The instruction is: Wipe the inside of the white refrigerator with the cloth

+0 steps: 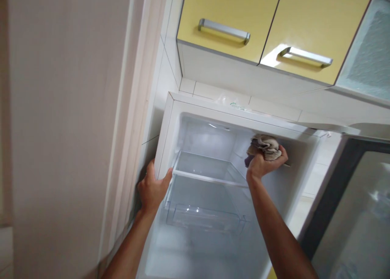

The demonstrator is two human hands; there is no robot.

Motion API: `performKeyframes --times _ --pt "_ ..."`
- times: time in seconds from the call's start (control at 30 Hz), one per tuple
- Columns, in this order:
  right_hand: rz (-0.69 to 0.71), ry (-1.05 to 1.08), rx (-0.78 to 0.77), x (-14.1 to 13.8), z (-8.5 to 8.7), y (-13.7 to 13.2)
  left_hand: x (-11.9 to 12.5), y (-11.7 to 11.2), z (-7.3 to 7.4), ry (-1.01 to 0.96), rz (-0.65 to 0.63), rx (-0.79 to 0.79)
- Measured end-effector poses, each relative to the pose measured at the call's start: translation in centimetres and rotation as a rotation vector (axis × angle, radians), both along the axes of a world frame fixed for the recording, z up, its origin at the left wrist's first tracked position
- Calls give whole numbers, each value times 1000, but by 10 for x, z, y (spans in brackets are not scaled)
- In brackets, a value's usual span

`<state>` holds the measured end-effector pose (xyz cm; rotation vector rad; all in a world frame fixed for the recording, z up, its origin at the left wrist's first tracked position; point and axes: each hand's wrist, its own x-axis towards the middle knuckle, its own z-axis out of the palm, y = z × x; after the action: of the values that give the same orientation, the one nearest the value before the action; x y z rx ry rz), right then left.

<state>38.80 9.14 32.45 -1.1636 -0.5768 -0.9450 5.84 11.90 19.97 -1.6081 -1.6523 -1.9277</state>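
Note:
A white refrigerator (210, 108) stands open, its inside lit and glass-shelved. My left hand (154, 189) grips its left side edge, thumb on the front rim and fingers round the outer side. Up in the top compartment, my right hand (265, 165) holds a crumpled beige and dark cloth (263, 147) against or close to the right inner wall. Below and left of the cloth runs a glass shelf (207, 167) with a white front edge. Lower down sits a clear plastic drawer (204, 218).
The refrigerator door (353, 214) is swung wide to the right. Overhead hang yellow cabinets (231, 10) with metal handles. A pale door frame (134, 108) rises close on the left. Clear plastic wrapping (231, 103) lies on top of the refrigerator.

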Motion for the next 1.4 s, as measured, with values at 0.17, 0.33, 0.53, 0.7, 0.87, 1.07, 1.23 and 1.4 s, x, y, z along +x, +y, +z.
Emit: performKeyframes --times 0.17,0.33,0.53,0.7,0.87,1.07,1.23,1.4 --pt "411 9 398 -27 13 26 0 0 -1 2 -3 13" --pt "610 64 465 -86 16 38 0 2 -3 -8 -1 39" --pt "803 -49 300 -171 6 62 -1 4 -6 10 10 72" --pt "843 -238 45 -217 5 109 -1 5 -6 4 20 88" --pt "691 -366 -90 -208 -2 148 -1 4 -7 0 4 81" --pt "491 -489 -590 -159 0 189 -1 6 -9 -3 41 89" --pt "314 -462 -990 -136 10 227 -1 6 -11 17 32 126" --pt "233 -438 -1084 -130 -11 247 0 6 -12 42 61 212"
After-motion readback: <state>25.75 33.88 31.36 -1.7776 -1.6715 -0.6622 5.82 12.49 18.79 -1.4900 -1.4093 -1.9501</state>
